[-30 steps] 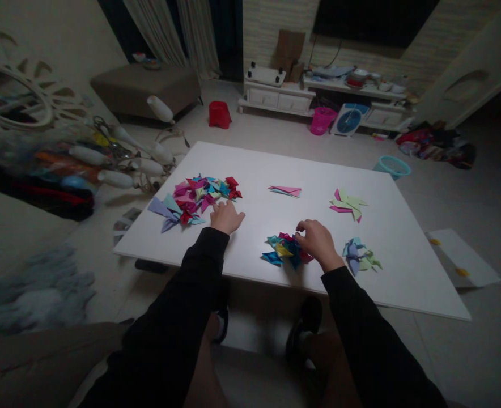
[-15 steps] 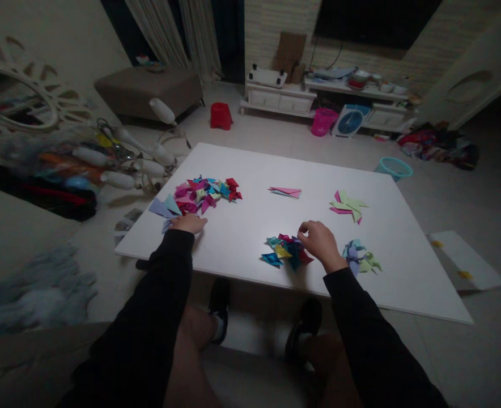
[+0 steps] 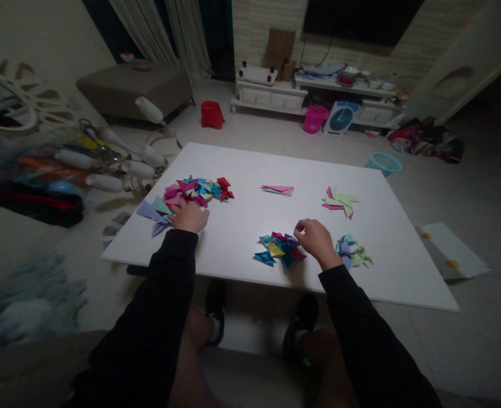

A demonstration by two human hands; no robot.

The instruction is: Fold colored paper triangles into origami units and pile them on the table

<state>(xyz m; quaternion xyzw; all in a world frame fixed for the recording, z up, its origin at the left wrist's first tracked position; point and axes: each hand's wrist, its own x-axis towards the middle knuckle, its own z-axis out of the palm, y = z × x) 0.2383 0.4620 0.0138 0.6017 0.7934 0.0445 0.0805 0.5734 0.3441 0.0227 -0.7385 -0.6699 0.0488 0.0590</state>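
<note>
At centre-left of the frame, the left hand [image 3: 190, 216] is at the large folded-paper pile [image 3: 197, 190], fingers loosely spread, hold unclear. Below centre, the right hand [image 3: 315, 238] half-curls its fingers beside the smaller paper pile [image 3: 277, 250]; whether they pinch anything, I cannot tell.

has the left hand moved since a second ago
Yes: against the white table, the left hand has moved leftward, nearer the table's left end, and is now at the near side of the large pile of folded paper.
</note>
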